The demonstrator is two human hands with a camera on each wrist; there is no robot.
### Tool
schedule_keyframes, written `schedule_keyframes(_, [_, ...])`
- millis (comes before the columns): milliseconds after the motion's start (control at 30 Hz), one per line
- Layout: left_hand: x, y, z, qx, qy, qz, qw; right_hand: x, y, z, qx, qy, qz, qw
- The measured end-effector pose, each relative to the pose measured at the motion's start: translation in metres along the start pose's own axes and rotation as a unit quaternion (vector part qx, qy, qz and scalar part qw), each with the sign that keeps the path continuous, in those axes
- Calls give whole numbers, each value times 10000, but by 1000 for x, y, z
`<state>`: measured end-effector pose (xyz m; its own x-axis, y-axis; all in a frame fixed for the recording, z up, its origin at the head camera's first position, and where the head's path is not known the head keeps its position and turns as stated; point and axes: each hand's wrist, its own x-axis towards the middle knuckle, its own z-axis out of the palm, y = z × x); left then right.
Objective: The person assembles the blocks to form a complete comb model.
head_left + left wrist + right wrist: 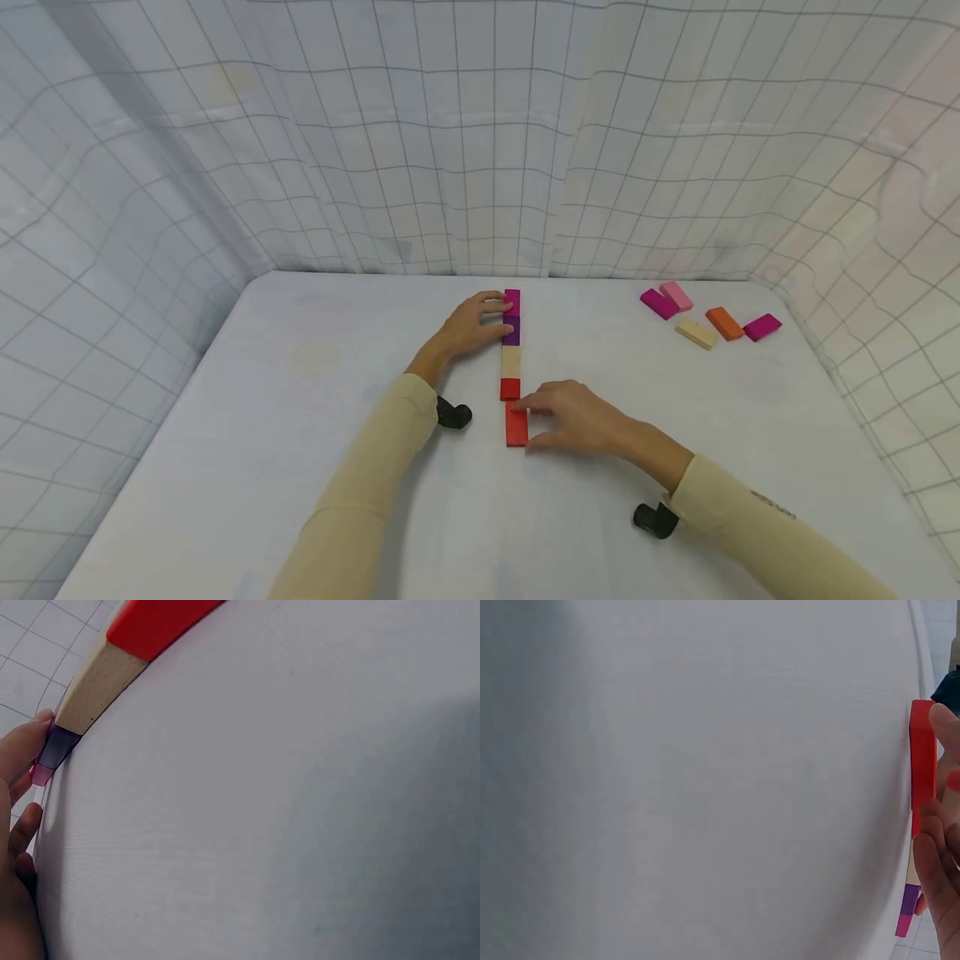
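Note:
A straight row of wooden blocks runs down the middle of the table in the head view: a magenta block (512, 297), a purple block (512, 331), a bare-wood block (511, 362) and a red block (510, 389). At its near end lies another red block (515, 427), set slightly to the right. My right hand (577, 417) holds this nearest block by its ends, thumb at the near end and fingertips at the far one. My left hand (468, 325) rests its fingertips against the magenta and purple blocks from the left side.
Loose blocks lie at the back right: a magenta block (659, 304), a pink block (677, 296), a bare-wood block (697, 334), an orange block (724, 323) and another magenta block (762, 327). White grid-lined curtains (465, 167) hang behind the white table (300, 433) and at its sides.

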<state>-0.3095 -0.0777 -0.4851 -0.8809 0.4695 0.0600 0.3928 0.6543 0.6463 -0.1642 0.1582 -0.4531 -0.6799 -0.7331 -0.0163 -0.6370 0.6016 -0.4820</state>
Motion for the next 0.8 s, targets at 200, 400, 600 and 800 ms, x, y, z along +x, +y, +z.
schedule_keyframes(200, [-1, 0, 0, 26, -22, 25, 10000, 2, -3, 4, -50, -76, -269, 9996])
schedule_keyframes(400, [0, -1, 2, 23, 8, 30, 10000, 4, -7, 4, -10, 31, -317, 9995])
schedule_keyframes(600, [-1, 1, 1, 22, 45, -28, 10000, 6, -9, 4, -21, 56, -187, 9998])
schedule_keyframes(800, [-3, 5, -1, 15, 38, -129, 9999, 8, -7, 4, 48, 106, -158, 9998])
